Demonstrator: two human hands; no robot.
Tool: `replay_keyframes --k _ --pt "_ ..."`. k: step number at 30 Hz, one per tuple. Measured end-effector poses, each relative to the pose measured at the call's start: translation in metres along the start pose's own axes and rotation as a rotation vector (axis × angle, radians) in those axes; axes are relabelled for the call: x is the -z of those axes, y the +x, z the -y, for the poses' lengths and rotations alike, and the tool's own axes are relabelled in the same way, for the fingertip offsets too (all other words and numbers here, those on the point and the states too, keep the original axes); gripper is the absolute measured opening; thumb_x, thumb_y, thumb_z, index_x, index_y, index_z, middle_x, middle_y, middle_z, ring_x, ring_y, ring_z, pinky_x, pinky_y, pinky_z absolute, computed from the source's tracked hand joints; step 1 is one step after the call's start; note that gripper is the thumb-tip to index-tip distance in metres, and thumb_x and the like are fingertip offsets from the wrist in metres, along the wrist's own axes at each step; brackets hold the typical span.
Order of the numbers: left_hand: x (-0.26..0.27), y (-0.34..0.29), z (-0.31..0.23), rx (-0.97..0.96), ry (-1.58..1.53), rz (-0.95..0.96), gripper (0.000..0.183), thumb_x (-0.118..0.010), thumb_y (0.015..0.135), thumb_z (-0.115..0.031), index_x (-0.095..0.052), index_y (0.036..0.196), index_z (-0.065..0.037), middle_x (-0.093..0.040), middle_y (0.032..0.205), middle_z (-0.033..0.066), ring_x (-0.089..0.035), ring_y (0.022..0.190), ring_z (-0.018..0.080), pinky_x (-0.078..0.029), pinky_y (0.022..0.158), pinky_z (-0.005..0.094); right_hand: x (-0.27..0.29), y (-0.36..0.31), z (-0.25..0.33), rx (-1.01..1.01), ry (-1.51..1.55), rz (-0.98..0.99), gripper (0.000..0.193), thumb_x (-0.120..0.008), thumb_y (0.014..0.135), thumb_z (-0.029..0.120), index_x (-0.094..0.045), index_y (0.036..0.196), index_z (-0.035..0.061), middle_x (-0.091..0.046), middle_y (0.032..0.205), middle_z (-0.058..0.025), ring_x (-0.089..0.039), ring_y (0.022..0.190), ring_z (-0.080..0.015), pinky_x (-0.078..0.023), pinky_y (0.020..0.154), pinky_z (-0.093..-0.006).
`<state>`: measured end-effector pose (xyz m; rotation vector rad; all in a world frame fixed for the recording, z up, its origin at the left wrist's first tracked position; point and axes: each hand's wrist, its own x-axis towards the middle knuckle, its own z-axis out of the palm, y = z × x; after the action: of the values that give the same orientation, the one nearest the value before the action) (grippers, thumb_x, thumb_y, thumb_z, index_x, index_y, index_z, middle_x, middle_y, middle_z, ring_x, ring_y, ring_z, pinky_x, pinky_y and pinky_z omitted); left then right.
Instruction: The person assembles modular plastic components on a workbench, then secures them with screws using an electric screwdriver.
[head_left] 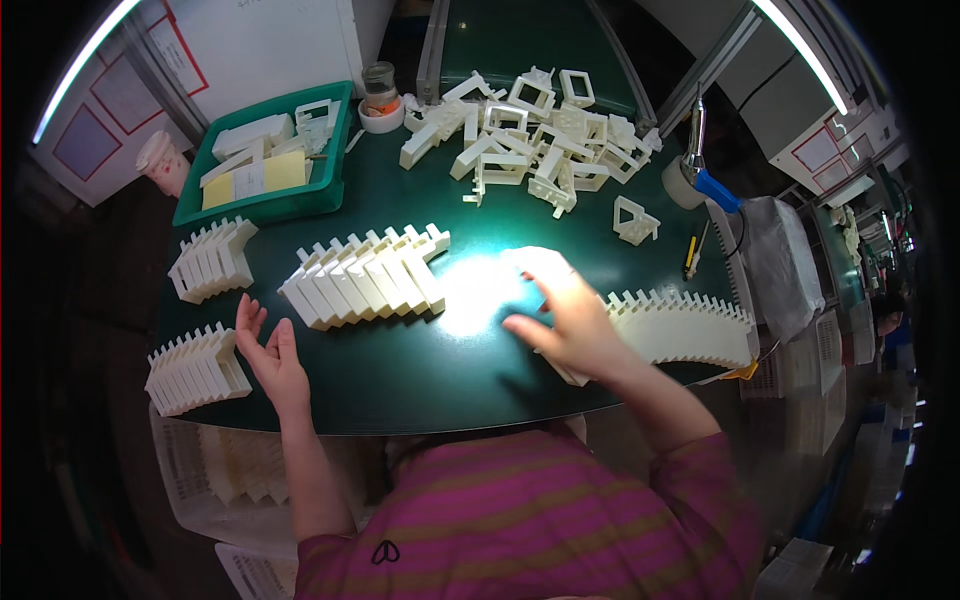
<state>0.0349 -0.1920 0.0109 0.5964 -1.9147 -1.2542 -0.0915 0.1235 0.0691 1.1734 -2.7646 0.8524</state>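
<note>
My left hand [274,362] is open, with thumb and fingers apart, beside a short row of white plastic frames [200,370] at the table's left front edge. Nothing shows in its grasp. My right hand [572,318] reaches over the brightly lit spot in the middle. Its thumb and fingers are curved and apart, with table showing between them; glare washes out its fingertips. Left of it leans a row of white frames [365,280]. A longer curved row of white frames [680,330] begins beside and partly behind my right wrist. Another short row [213,262] stands at the left.
A loose heap of white frames [545,135] lies at the back, and a single frame [634,220] sits apart from it. At the back left is a green tray [335,180] with parts and paper. A blue-handled tool [715,190] and a pen [691,252] are at the right.
</note>
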Motion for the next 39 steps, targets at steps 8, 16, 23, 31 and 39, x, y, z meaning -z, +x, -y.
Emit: replay_keyframes --k 8,16,23,31,39 --pt "-0.054 -0.004 -0.058 -0.220 -0.155 0.303 0.031 -0.051 0.086 -0.001 -0.053 0.117 -0.004 -0.049 0.119 0.0091 -0.048 0.111 0.0177 -0.040 0.094 0.0323 0.090 0.021 -0.192 -0.478 -0.530 0.215 0.027 -0.070 0.074 0.021 -0.066 0.096 0.0053 -0.065 0.085 -0.0077 -0.061 0.082 -0.0288 -0.049 0.072 -0.0362" --pt "-0.182 -0.027 -0.094 -0.666 -0.051 0.666 0.081 -0.078 0.070 -0.017 -0.034 0.136 -0.005 -0.045 0.132 0.0166 -0.040 0.126 0.0330 -0.035 0.101 0.0447 0.052 0.045 -0.084 -0.370 1.175 0.272 0.023 -0.057 0.088 0.011 -0.060 0.107 -0.0016 -0.064 0.084 -0.0035 -0.059 0.073 -0.0091 -0.050 0.063 -0.0253" --pt "-0.214 -0.037 -0.080 0.345 -0.600 0.892 0.067 -0.068 0.082 -0.013 -0.030 0.136 -0.008 -0.053 0.117 0.0130 -0.056 0.104 0.0221 -0.047 0.088 0.0363 0.044 0.077 -0.177 -0.012 -0.086 0.027 0.030 -0.060 0.080 0.007 -0.061 0.109 0.0124 -0.059 0.096 -0.0067 -0.059 0.085 -0.0196 -0.050 0.068 -0.0315" --pt "-0.223 -0.039 -0.071 0.406 -0.547 0.772 0.059 -0.061 0.085 -0.009 -0.030 0.136 -0.008 -0.051 0.119 0.0132 -0.055 0.107 0.0239 -0.045 0.091 0.0381 0.050 0.076 -0.157 0.096 -0.066 0.095 0.018 -0.066 0.075 0.008 -0.063 0.093 0.0102 -0.051 0.092 -0.0040 -0.056 0.076 -0.0176 -0.047 0.064 -0.0307" --pt "-0.228 -0.042 -0.079 0.492 -0.809 0.675 0.058 -0.062 0.086 -0.015 -0.032 0.135 -0.007 -0.046 0.126 0.0113 -0.045 0.121 0.0241 -0.042 0.098 0.0385 0.046 0.070 -0.140 -0.342 1.114 0.097 0.016 -0.056 0.088 0.004 -0.055 0.104 0.0019 -0.060 0.085 -0.0070 -0.056 0.075 -0.0104 -0.045 0.063 -0.0238"
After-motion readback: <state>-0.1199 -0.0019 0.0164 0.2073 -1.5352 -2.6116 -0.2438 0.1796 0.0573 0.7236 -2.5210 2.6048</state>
